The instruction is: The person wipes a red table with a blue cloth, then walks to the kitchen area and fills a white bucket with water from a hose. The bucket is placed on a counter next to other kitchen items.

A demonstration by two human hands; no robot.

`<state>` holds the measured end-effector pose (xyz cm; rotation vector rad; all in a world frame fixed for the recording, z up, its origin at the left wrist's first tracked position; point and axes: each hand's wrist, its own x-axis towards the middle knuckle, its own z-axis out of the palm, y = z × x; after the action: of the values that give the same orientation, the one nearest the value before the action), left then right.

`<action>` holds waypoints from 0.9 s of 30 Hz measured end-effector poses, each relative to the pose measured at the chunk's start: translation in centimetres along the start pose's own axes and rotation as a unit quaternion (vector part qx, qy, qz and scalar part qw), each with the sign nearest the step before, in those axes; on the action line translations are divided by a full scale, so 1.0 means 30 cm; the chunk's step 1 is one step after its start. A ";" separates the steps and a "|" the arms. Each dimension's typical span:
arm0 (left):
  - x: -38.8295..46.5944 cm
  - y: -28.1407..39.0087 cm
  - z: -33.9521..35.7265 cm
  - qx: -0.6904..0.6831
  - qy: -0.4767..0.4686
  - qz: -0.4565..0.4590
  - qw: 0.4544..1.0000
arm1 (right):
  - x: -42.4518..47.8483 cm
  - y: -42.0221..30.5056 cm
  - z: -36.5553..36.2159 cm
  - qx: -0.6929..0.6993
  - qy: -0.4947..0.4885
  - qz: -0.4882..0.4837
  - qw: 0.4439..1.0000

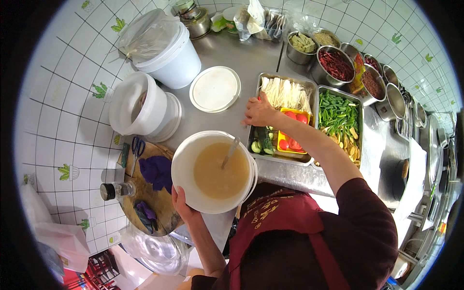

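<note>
My left hand (186, 203) holds the near left rim of a large white plastic bucket (182, 156). Inside it is a cloudy tan liquid (212, 177) with a metal utensil (231, 152) standing in it. My right hand (259, 111) is at the left edge of a steel tray (286, 158), fingers bent over its rim; a small red thing shows by the fingers, and I cannot tell whether they grip it. In the tray are enoki mushrooms (286, 92), cucumber pieces (265, 139) and a yellow container (288, 150) of tomatoes (295, 144).
A second tray (361, 119) holds cut greens (335, 112). Steel pots (301, 57) of dried spices line the back right. A round white lid (215, 89) and white buckets (177, 54) stand at the left. Scissors (137, 150), a purple cloth (156, 172) and a jar (117, 190) are on a round wooden board (163, 217).
</note>
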<state>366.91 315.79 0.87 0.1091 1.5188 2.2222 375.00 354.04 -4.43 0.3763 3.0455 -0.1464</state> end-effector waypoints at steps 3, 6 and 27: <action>0.090 0.031 0.024 0.014 -0.016 -0.013 1.000 | -0.013 0.011 -0.026 -0.033 -0.038 0.017 0.999; 0.199 0.021 0.041 -0.003 -0.024 -0.031 0.999 | -0.036 0.037 0.007 -0.051 -0.058 0.044 0.996; 0.383 -0.114 0.532 -0.006 -0.109 -0.123 0.986 | -0.452 0.274 0.018 0.382 0.045 0.152 0.910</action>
<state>362.56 335.25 1.97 0.1466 1.3237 1.9552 390.18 358.68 -4.58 0.9023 2.8172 -1.3360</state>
